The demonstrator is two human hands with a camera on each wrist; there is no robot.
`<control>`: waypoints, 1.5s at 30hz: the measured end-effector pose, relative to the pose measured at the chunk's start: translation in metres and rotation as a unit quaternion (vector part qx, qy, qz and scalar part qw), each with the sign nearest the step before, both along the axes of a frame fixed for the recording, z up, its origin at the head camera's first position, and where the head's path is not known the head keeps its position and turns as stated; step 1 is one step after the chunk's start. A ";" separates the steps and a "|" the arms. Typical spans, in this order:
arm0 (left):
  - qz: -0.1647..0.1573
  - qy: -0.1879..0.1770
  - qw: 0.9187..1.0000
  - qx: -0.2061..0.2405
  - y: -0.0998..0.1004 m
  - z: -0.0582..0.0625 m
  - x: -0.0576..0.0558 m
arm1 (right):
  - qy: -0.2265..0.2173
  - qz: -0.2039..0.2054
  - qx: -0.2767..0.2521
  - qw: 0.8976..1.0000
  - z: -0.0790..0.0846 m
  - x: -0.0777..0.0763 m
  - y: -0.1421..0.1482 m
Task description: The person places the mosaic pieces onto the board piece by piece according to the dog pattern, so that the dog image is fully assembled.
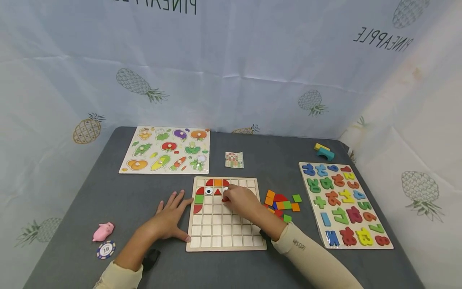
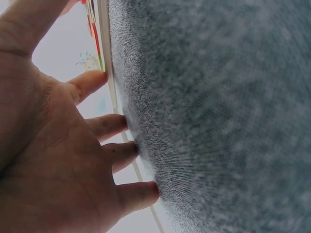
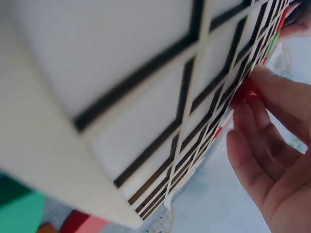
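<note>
A wooden grid board point(image 1: 216, 242) lies in the middle of the dark table. In its upper left cells sit several coloured tiles, among them a green square tile point(image 1: 199, 199), an orange one point(image 1: 217, 182) and a round eye tile point(image 1: 208, 191). My right hand point(image 1: 242, 202) reaches over the board and pinches a small red tile point(image 3: 247, 90) between thumb and fingers, at the grid surface. The tile's full shape is hidden by the fingers. With fingers spread, my left hand point(image 1: 169, 220) rests at the board's left edge; its thumb touches the rim.
Loose coloured tiles point(image 1: 279, 205) lie right of the board. Beyond it are a small picture card point(image 1: 234, 159) and a vegetable puzzle point(image 1: 164, 150). A number puzzle point(image 1: 343, 204) and toy blocks point(image 1: 325, 153) stand right. A pink pig point(image 1: 103, 231) and poker chip point(image 1: 106, 249) lie left.
</note>
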State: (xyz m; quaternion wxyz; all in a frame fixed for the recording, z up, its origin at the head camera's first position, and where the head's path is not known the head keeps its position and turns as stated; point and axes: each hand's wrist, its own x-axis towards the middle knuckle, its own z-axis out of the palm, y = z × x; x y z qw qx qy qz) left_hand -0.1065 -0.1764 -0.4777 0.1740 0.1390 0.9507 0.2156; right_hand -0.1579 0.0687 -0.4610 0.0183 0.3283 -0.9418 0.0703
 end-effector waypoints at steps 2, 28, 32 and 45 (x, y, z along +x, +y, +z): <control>-0.002 0.001 1.000 -0.001 0.000 0.000 0.000 | -0.023 -0.003 -0.010 1.000 0.000 -0.001 0.001; -0.006 0.003 1.000 0.003 0.001 0.006 0.000 | -0.164 -0.084 -0.084 0.979 0.003 -0.013 0.004; -0.005 0.000 1.000 0.009 0.001 0.005 0.001 | -0.130 -0.058 -0.052 0.988 0.002 -0.011 0.003; 0.001 -0.002 1.000 0.010 0.001 0.006 0.001 | 0.084 0.099 0.154 0.980 0.005 0.004 0.008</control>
